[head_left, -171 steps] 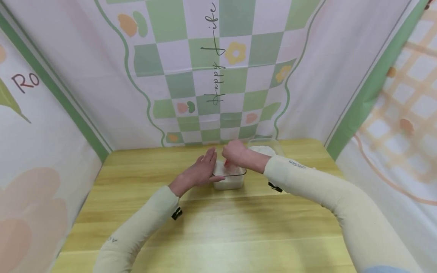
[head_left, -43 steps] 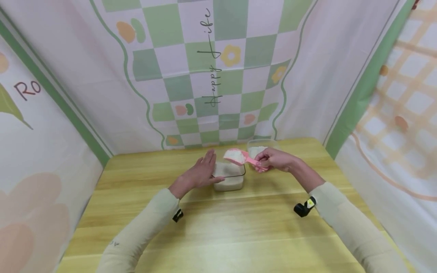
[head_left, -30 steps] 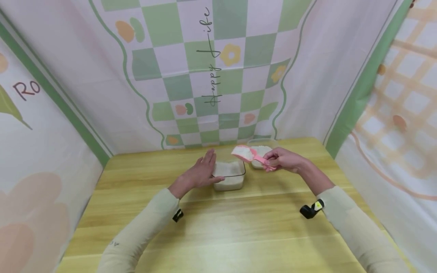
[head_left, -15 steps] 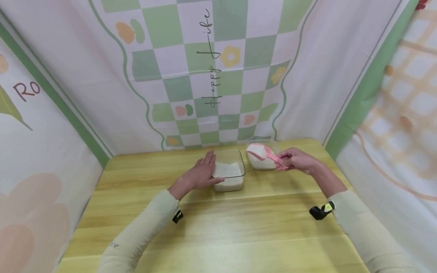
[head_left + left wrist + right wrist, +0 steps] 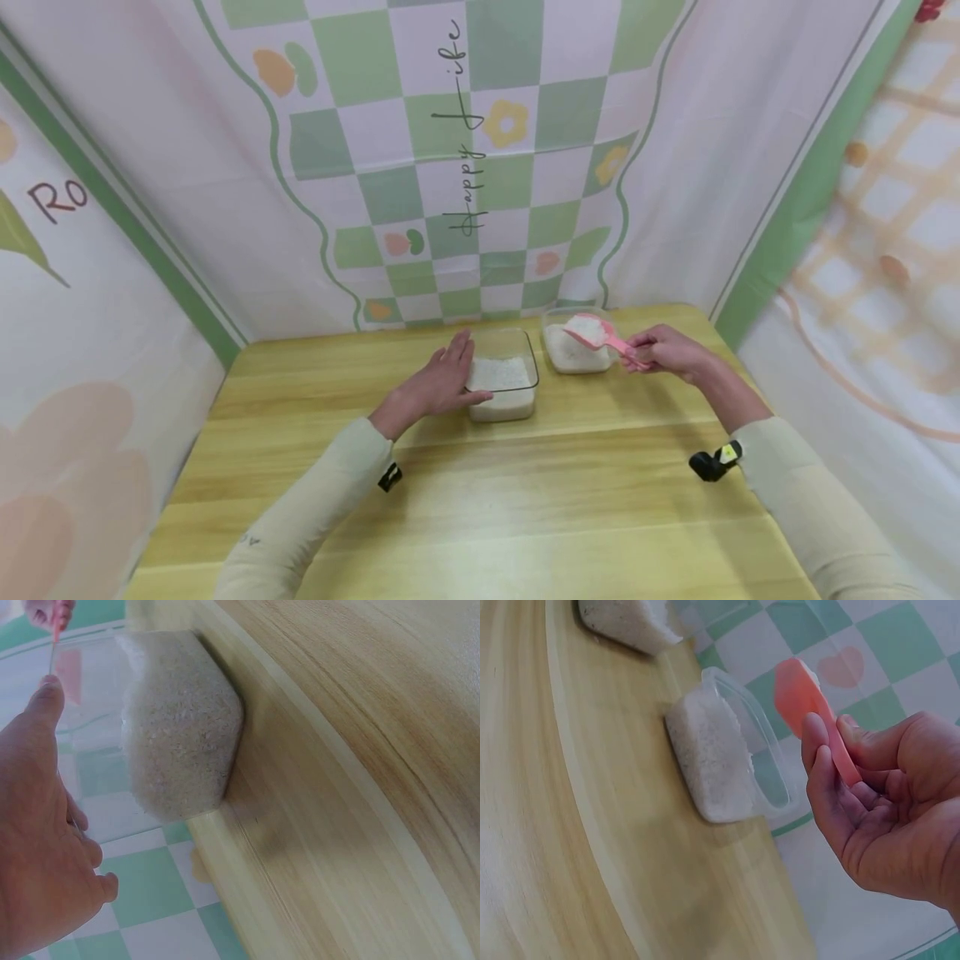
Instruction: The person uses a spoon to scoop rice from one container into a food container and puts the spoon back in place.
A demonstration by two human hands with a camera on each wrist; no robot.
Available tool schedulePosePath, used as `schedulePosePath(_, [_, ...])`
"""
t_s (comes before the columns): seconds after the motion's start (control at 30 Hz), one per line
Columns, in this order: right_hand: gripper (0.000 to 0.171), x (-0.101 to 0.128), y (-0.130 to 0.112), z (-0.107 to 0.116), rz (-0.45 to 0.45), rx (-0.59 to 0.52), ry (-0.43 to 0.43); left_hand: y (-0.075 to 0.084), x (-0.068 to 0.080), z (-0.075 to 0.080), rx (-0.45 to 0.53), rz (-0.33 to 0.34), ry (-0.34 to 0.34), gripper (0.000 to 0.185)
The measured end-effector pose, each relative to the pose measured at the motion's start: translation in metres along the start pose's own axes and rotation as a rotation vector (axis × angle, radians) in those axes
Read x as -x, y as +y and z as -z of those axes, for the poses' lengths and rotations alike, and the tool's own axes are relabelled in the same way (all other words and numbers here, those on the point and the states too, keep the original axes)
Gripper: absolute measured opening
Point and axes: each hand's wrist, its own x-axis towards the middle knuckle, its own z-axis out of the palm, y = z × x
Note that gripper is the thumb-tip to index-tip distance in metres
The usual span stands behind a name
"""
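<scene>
A clear dark-rimmed container (image 5: 504, 407) of white rice stands near the back of the table. My left hand (image 5: 438, 379) rests on its left side in the head view, fingers straight and thumb along the near rim. In the left wrist view, grains of rice (image 5: 184, 727) show through its wall. My right hand (image 5: 663, 352) pinches the handle of a pink scoop (image 5: 617, 343) between thumb and fingers. White rice heaps in the scoop's bowl, which is above a second clear container (image 5: 576, 362), also holding rice. The right wrist view shows the scoop (image 5: 801, 697) raised clear of that container (image 5: 712, 761).
The light wooden table (image 5: 480, 508) spreads out in front of both containers. Behind it hangs a printed cloth (image 5: 442, 192) with green checks, close to the back edge. More cloth walls close off the left and right sides.
Earlier, my right hand worked over the dark-rimmed container. Since then the rice-filled scoop has moved right, from above that container to above the second one. My left hand has stayed put.
</scene>
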Motion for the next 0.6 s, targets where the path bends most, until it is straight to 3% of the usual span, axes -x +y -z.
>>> schedulePosePath(0.37, [0.042,-0.0061,0.0085,0.0059,-0.006,0.045,0.048,0.0001,-0.0006,-0.0012,-0.004,0.005,0.005,0.103])
schedulePosePath(0.6, [0.04,-0.0104,0.0079,0.006,-0.007,0.129,0.088,-0.0005,-0.0015,-0.0013,-0.004,0.011,-0.003,0.103])
